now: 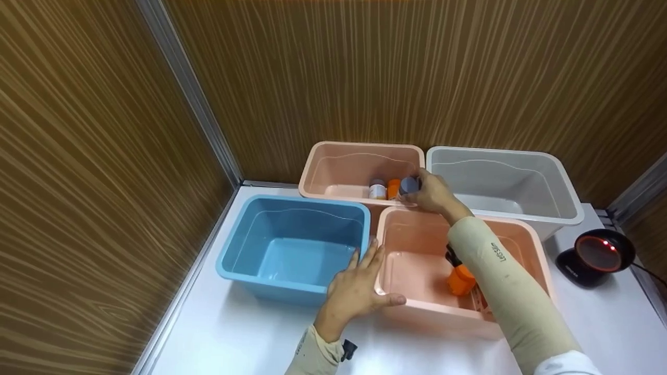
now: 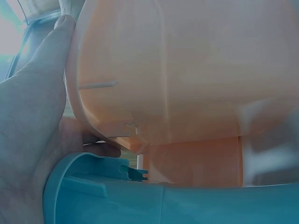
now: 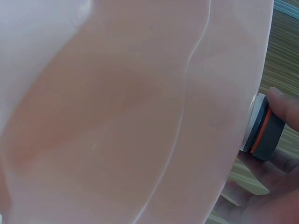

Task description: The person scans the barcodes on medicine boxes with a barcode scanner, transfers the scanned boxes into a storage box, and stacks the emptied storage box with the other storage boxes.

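My right hand [image 1: 433, 194] reaches over the near wall of the back pink bin [image 1: 333, 191] and pinches a grey-capped bottle [image 1: 409, 185] at its right end. In the right wrist view, thumb and fingers grip the dark grey cap [image 3: 270, 135], which has an orange ring; the bin wall hides the bottle's lower part. Beside it stand an orange bottle [image 1: 393, 188] and a white-labelled bottle [image 1: 377, 189]. My left hand [image 1: 354, 289] spreads its fingers over the adjoining rims of the blue bin [image 1: 245, 276] and the front pink bin [image 1: 417, 307].
An orange bottle [image 1: 461, 281] lies in the front pink bin, partly behind my right forearm. A grey bin [image 1: 570, 208] stands at the back right. A black scanner-like device [image 1: 594, 255] with red lights sits on the white table [image 1: 198, 333] at the right. Wood-grain walls enclose the back and sides.
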{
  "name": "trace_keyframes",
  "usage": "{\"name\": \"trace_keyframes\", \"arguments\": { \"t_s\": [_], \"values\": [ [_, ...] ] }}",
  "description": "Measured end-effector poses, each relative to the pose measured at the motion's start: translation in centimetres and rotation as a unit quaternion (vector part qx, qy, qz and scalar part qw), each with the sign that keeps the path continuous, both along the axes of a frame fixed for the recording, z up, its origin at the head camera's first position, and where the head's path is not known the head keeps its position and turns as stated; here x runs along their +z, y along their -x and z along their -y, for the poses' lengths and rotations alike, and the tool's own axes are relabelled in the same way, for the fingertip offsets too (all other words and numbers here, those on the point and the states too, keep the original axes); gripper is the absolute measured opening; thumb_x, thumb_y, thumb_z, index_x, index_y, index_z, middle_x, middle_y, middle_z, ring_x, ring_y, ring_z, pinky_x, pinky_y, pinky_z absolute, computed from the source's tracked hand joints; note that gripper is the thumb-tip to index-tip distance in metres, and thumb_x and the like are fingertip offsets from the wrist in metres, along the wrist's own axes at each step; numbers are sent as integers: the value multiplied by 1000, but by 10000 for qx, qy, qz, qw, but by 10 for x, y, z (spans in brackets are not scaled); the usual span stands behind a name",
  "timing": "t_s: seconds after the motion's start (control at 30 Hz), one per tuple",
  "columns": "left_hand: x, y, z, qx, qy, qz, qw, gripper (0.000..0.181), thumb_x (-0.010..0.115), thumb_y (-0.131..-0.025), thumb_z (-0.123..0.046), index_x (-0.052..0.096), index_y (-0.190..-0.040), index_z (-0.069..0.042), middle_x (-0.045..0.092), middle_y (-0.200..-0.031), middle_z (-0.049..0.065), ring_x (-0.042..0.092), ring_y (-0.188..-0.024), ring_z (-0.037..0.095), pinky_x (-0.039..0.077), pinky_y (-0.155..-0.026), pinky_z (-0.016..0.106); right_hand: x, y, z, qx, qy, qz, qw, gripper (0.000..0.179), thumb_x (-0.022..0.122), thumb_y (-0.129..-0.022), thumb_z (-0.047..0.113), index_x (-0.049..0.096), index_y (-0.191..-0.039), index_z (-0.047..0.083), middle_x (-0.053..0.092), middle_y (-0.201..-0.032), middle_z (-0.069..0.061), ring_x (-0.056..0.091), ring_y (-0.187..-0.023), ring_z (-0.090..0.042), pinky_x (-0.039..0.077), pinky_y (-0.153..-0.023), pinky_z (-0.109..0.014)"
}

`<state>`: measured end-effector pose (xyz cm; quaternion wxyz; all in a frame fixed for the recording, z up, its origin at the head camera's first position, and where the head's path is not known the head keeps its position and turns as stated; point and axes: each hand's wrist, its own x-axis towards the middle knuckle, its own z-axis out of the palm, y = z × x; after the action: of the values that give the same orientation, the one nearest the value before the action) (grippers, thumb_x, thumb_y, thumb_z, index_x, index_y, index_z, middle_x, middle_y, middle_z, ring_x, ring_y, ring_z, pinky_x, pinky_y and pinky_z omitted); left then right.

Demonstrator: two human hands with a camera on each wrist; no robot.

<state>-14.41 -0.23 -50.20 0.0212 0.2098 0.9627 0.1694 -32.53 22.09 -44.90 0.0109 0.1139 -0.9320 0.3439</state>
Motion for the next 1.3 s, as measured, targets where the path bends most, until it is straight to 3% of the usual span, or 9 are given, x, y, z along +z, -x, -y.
{"name": "trace_keyframes", "arguments": {
  "t_s": [0.17, 0.43, 0.77, 1.0, 1.17, 1.3],
  "values": [
    [0, -2, -1, -54, 23, -97, 9999, 114, 37, -65, -90, 7, -153, -25, -2, -158, -8, 20, -138, 37, 35, -37, 24, -2, -2, -2, 53, -183, -175, 9997, 57, 80, -74, 21, 53, -119, -1, 63, -103, -20, 56, -93, -34, 43, -84, -45],
    [3, -5, -3, -98, 53, -133, 9998, 113, 38, -66, -89, 9, -153, -24, -2, -158, -7, 12, -140, 33, 35, -38, 23, 0, -5, -4, 3, -222, -102, 9997, 56, 80, -74, 21, 54, -119, 0, 62, -106, -21, 55, -98, -35, 42, -87, -47],
    [4, -6, -6, -142, 42, -90, 9998, 113, 38, -66, -89, 7, -153, -24, -3, -158, -7, 15, -139, 35, 35, -40, 24, -1, -8, -8, -80, -329, -185, 9993, 59, 79, -75, 23, 55, -122, -4, 63, -106, -23, 55, -96, -36, 43, -86, -45],
    [5, -4, -5, -143, 81, 48, 9999, 113, 35, -65, -90, 6, -153, -24, -5, -157, -9, 12, -140, 34, 36, -40, 24, 1, -8, -7, -41, -460, -230, 9987, 55, 78, -75, 22, 56, -121, 0, 63, -103, -22, 52, -99, -38, 41, -87, -47],
    [3, -2, -1, -132, 110, 60, 9998, 113, 34, -66, -90, 4, -153, -25, -6, -157, -10, 17, -139, 37, 36, -40, 25, 9, -10, -7, -34, -400, -190, 9990, 51, 74, -79, 20, 55, -123, 1, 61, -107, -22, 50, -104, -39, 38, -89, -49],
    [1, -2, 1, -67, 88, 116, 9999, 113, 32, -65, -91, 4, -153, -25, -6, -157, -9, 16, -139, 37, 36, -41, 25, 24, -19, -11, -5, -221, -288, 9993, 48, 69, -83, 17, 55, -126, 2, 58, -114, -23, 51, -106, -38, 39, -91, -50]
  ]
}}
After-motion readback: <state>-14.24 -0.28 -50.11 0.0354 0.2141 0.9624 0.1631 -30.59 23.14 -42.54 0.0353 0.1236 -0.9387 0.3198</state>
